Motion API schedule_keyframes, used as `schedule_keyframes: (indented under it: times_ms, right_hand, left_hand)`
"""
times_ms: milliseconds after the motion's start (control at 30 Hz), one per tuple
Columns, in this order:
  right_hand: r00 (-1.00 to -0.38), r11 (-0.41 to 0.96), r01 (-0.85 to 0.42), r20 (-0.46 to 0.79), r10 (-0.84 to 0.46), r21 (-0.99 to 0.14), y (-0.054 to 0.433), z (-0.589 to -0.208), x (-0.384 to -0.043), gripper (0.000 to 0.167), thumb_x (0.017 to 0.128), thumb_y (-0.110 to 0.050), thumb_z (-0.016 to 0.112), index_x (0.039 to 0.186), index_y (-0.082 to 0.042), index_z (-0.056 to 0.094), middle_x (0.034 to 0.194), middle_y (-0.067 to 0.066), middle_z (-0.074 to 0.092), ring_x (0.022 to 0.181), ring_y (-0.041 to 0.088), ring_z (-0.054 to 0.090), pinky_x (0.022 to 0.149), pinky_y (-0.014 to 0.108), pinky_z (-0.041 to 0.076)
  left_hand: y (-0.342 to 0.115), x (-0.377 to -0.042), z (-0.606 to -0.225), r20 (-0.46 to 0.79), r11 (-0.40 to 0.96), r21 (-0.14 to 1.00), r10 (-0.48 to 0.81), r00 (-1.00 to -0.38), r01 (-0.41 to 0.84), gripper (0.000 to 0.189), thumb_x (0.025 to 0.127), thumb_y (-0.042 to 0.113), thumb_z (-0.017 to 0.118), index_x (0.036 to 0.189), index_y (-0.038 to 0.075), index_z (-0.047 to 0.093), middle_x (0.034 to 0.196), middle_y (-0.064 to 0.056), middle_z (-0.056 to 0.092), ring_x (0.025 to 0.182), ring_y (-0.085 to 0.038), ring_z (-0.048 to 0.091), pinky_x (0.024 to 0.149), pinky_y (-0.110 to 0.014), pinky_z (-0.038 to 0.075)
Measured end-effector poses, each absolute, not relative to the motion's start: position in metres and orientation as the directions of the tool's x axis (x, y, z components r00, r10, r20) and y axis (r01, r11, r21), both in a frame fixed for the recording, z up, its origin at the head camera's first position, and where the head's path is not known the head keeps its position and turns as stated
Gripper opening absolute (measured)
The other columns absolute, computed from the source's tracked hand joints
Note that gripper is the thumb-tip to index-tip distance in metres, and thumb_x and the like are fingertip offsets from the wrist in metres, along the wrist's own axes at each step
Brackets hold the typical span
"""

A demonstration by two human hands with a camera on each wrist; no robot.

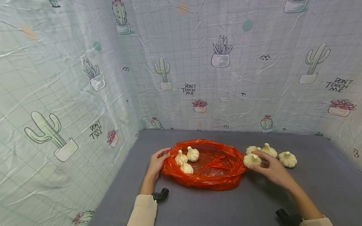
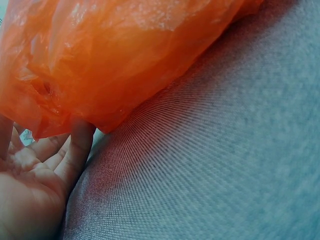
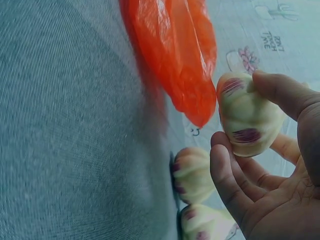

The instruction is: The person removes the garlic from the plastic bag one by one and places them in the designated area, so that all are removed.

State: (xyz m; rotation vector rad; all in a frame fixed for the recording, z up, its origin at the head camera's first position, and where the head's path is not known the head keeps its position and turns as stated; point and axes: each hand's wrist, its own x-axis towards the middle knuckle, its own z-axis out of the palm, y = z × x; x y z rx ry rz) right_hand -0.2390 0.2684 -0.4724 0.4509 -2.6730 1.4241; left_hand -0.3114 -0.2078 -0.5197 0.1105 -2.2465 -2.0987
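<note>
A red plastic bag (image 1: 202,182) lies wide-mouthed on the table, with three garlic bulbs (image 1: 193,154) inside at its left end. My left hand (image 1: 156,164) holds the bag's left edge. In the left wrist view, the fingers of the left hand (image 2: 42,175) meet the thin orange-red plastic (image 2: 135,55), which partly hides them. Just off the bag's right edge, my right hand (image 1: 272,169) grips a garlic bulb (image 1: 252,160). The right wrist view shows this bulb (image 3: 250,112), with purple streaks, between thumb and fingers, raised off the table.
Three more garlic bulbs stand on the grey table (image 1: 198,207) beyond and beside my right hand, the rightmost bulb (image 1: 287,159) a little apart. A cloth with cactus prints (image 1: 181,62) rises behind the table and along its left side.
</note>
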Motion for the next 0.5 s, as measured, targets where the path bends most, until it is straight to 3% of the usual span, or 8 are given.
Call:
schedule_keyframes:
  times_ms: [333, 500]
  right_hand:
    - [-0.972, 0.558, -0.224, 0.143, -0.186, -0.799, 0.280, -0.479, -0.244, 0.067, 0.095, -0.022, 0.074, 0.150, 0.003, 0.045, 0.157, 0.034, 0.035, 0.091, -0.003, 0.063, 0.071, 0.022, 0.053]
    - [-0.978, 0.566, -0.198, 0.119, -0.173, -0.800, 0.284, -0.483, -0.245, 0.066, 0.096, -0.021, 0.073, 0.150, 0.003, 0.043, 0.152, 0.033, 0.041, 0.093, 0.000, 0.064, 0.070, 0.025, 0.054]
  left_hand:
    - [-0.208, -0.312, -0.520, 0.001, 0.062, 0.998, -0.090, -0.996, -0.005, 0.031, 0.096, 0.013, 0.068, 0.127, 0.013, 0.073, 0.128, -0.012, 0.070, 0.108, -0.017, 0.066, 0.088, -0.029, 0.056]
    - [-0.208, -0.311, -0.519, -0.002, 0.061, 0.998, -0.093, -0.996, -0.008, 0.031, 0.096, 0.013, 0.068, 0.127, 0.013, 0.073, 0.127, -0.011, 0.070, 0.108, -0.017, 0.066, 0.088, -0.030, 0.056]
